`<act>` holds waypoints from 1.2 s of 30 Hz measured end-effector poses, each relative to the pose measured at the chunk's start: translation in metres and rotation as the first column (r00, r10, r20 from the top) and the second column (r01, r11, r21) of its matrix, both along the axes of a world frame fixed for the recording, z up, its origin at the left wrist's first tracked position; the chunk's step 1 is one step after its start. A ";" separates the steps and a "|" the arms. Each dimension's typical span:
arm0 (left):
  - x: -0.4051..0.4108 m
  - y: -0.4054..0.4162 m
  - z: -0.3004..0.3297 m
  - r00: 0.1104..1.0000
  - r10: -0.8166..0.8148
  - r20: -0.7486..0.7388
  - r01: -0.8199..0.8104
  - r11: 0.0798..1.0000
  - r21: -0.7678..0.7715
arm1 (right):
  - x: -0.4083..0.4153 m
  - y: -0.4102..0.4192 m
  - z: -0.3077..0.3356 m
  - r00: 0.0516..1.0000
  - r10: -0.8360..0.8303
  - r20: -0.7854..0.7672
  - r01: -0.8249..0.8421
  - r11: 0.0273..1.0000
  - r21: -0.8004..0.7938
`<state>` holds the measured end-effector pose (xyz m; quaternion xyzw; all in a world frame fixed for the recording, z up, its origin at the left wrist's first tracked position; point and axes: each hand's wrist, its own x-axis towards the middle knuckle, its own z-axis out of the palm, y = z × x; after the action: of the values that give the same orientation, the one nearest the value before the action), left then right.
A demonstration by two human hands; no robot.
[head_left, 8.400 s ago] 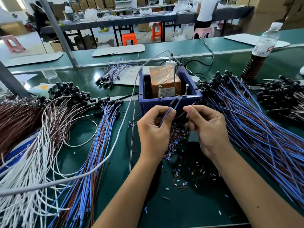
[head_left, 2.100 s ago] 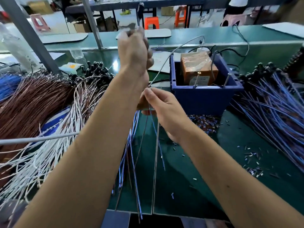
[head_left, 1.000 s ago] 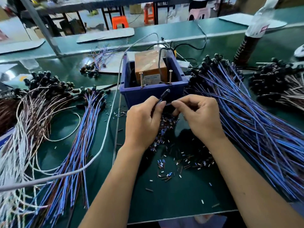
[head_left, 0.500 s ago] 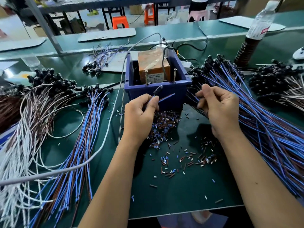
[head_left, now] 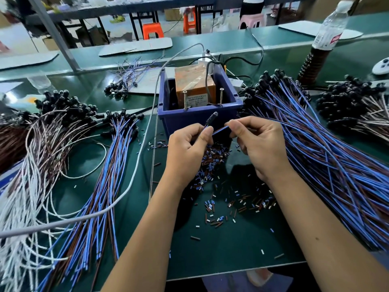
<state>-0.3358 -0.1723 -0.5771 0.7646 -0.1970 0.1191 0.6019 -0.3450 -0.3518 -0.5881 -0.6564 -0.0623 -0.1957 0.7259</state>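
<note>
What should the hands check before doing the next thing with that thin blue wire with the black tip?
1. The left hand pinches the thin blue wire just below its black plastic tip: ok.
2. The right hand pinches the wire further along: ok.
3. The two upright metal screws at the front rim of the dark blue plastic box are uncovered: ok.
4. The wire's far end is stripped: cannot tell.
5. The wire is free of the blue and brown wire bundle on the right: cannot tell.
</note>
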 end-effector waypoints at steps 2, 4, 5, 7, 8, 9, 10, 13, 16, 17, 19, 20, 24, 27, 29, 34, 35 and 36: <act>-0.001 -0.001 0.000 1.000 -0.006 0.003 0.006 1.000 -0.016 | 0.000 0.001 0.001 1.000 0.002 -0.019 -0.002 0.999 0.042; -0.002 -0.003 0.000 1.000 -0.004 0.014 0.004 1.000 -0.018 | -0.002 0.001 0.002 0.999 0.000 -0.035 0.002 0.997 0.081; -0.002 -0.004 0.000 1.000 -0.004 0.021 0.004 1.000 -0.013 | -0.002 0.001 0.003 0.999 0.002 -0.043 0.003 0.995 0.096; -0.003 -0.004 0.000 0.999 -0.001 0.041 0.000 1.000 0.013 | -0.004 0.002 0.005 0.998 0.009 -0.063 -0.001 0.992 0.126; -0.004 -0.004 0.000 0.999 0.003 0.051 -0.005 1.000 0.027 | -0.005 0.002 0.006 0.997 0.014 -0.071 -0.004 0.990 0.141; -0.004 -0.004 0.001 0.998 0.007 0.058 -0.009 0.999 0.036 | -0.006 0.002 0.007 0.997 0.015 -0.076 -0.004 0.989 0.151; -0.004 -0.004 0.001 0.998 0.009 0.063 -0.012 0.999 0.041 | -0.006 0.003 0.008 0.997 0.014 -0.077 -0.002 0.988 0.154; -0.004 -0.004 0.000 0.998 0.009 0.069 -0.013 0.999 0.051 | -0.006 0.003 0.008 0.998 0.003 -0.064 0.007 0.989 0.147; -0.003 -0.005 0.000 0.997 0.010 0.076 -0.015 0.997 0.069 | -0.007 0.003 0.009 0.998 -0.010 -0.058 0.018 0.991 0.130; -0.003 -0.006 0.000 0.997 0.010 0.078 -0.016 0.997 0.076 | -0.007 0.003 0.009 0.998 -0.013 -0.060 0.021 0.991 0.129; -0.003 -0.006 0.000 0.997 0.009 0.079 -0.015 0.996 0.084 | -0.007 0.003 0.009 0.998 -0.018 -0.065 0.026 0.991 0.128; -0.003 -0.006 0.000 0.997 0.007 0.079 -0.014 0.996 0.085 | -0.007 0.003 0.009 0.998 -0.020 -0.067 0.028 0.991 0.127; -0.004 -0.006 0.000 0.997 0.003 0.075 -0.010 0.996 0.091 | -0.008 0.004 0.010 0.997 -0.026 -0.068 0.034 0.992 0.119; -0.005 -0.005 0.001 0.998 -0.012 0.060 0.007 0.996 0.086 | -0.008 0.005 0.011 0.997 -0.029 -0.069 0.038 0.991 0.130; -0.005 -0.006 0.002 0.999 -0.040 0.022 0.038 0.997 0.072 | -0.009 0.004 0.012 0.998 -0.018 -0.060 0.027 0.988 0.152; -0.005 -0.005 0.002 0.995 -0.099 -0.028 0.100 0.994 0.046 | -0.008 0.001 0.013 0.999 0.013 -0.039 -0.004 0.970 0.241; -0.005 -0.004 0.002 0.994 -0.102 -0.032 0.103 0.994 0.031 | -0.007 -0.003 0.013 0.999 0.001 -0.043 0.012 0.950 0.311; -0.005 -0.002 0.002 0.994 -0.103 -0.038 0.104 0.995 0.003 | -0.005 -0.009 0.014 0.999 -0.020 -0.049 0.037 0.926 0.376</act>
<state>-0.3405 -0.1744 -0.5754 0.7571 -0.2252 0.0727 0.6089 -0.3502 -0.3609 -0.5741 -0.5097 0.0019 -0.1999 0.8368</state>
